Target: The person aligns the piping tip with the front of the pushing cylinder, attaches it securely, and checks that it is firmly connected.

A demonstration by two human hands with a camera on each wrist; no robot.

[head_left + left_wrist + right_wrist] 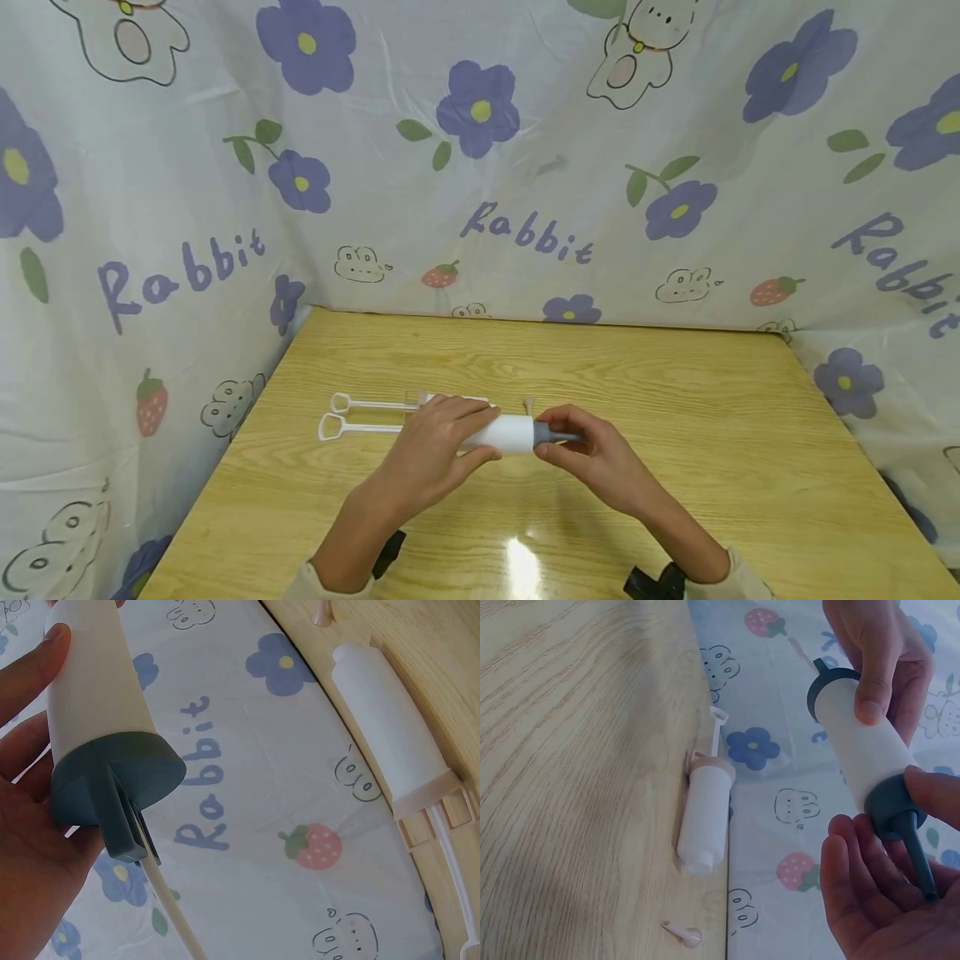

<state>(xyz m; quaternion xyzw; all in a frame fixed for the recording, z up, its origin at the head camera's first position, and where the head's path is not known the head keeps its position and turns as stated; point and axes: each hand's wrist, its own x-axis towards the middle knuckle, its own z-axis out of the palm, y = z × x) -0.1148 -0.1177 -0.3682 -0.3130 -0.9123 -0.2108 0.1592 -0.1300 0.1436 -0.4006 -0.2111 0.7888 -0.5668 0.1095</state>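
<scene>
Both hands hold one white syringe above the table.

The left hand (442, 437) wraps its curled fingers round the white barrel (504, 434); the right hand (592, 450) pinches the grey nozzle (553, 433). Just beyond the fingers lies a second syringe (703, 819), a small loose tip (681, 934) beside it, with bare table (712, 417) right.

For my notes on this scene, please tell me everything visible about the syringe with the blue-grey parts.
The syringe has a white, plastic-looking barrel, a blue-grey flange at one end, a blue-grey cap with a narrow nozzle at the other, and a thin white plunger rod. It is held roughly level above the wooden table. The left hand grips the barrel; the right hand pinches the nozzle cap.
</scene>
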